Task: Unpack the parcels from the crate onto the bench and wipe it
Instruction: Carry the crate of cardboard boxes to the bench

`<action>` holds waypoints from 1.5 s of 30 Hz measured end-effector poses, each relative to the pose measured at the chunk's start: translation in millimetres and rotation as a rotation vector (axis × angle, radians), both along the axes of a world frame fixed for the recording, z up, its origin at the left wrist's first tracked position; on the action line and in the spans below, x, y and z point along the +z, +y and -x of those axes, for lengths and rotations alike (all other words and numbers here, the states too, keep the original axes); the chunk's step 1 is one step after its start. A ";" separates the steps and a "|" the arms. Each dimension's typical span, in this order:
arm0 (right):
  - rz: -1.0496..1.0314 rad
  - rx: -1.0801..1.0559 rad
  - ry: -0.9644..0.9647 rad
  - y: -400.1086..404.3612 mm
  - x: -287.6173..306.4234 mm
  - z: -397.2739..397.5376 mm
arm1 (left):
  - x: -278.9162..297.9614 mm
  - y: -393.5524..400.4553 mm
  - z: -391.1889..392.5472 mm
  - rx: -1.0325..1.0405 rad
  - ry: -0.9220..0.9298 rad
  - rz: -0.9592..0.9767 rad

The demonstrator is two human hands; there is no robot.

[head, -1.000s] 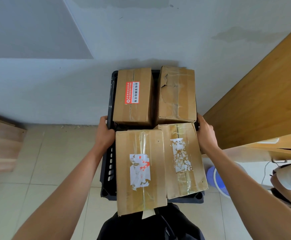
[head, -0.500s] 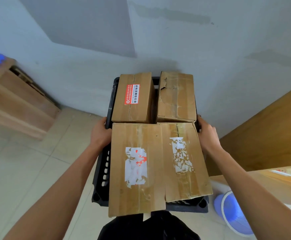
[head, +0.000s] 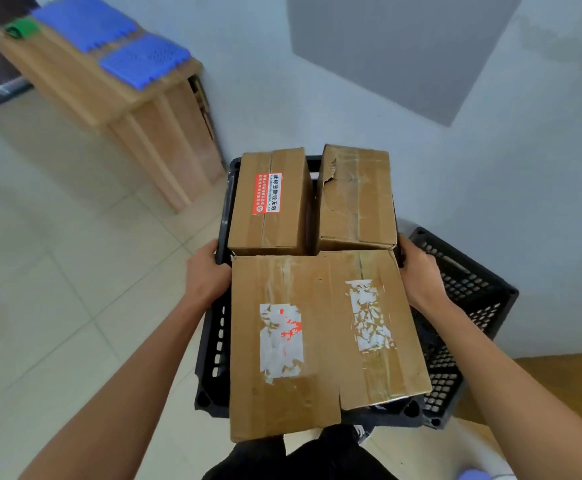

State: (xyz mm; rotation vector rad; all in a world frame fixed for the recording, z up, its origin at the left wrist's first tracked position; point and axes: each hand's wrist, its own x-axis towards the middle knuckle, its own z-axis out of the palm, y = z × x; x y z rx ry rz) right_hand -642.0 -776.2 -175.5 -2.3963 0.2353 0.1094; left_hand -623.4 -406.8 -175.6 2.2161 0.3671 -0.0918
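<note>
At chest height before the wall, both hands, left (head: 206,271) and right (head: 421,271), grip the crate (head: 213,341) rims, four parcels (head: 317,341) inside; seemingly carrying, next swinging toward the bench (head: 116,95) at ten o'clock.

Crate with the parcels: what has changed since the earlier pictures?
The view turned left: the wooden bench came into sight, and a second black crate at the right. The two near parcels closed together. Both the left hand and right hand kept gripping the crate.
</note>
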 end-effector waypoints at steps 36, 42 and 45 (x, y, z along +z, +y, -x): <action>-0.142 0.672 -0.043 551.1 10.6 -387.3 | 6.9 487.9 -141.7 0.718 -0.058 0.075; -0.125 0.722 -0.072 656.5 18.6 -449.7 | 7.9 579.2 -190.0 0.781 -0.073 0.091; -0.103 0.728 -0.079 707.5 21.6 -482.1 | 12.5 631.5 -222.7 0.766 -0.059 0.080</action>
